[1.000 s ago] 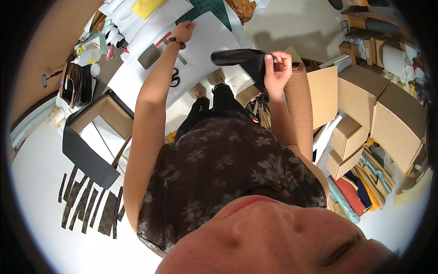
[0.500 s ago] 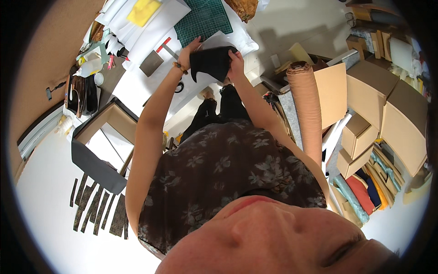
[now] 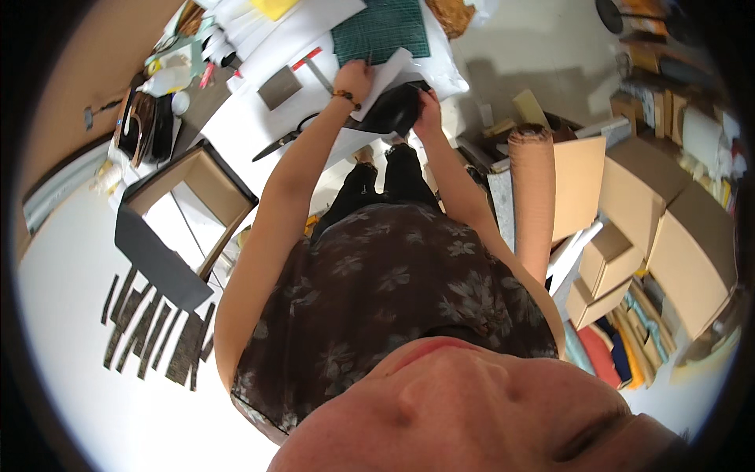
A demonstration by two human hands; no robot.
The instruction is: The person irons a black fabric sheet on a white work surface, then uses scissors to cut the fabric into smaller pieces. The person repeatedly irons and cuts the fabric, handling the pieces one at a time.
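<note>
Shiny black sheet, curved, upper edge at the right hand

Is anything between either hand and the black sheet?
Yes, for the left hand: a curled flap of white paper stands between it and the black sheet. The right hand grips the sheet's right edge, with nothing visible between.
</note>
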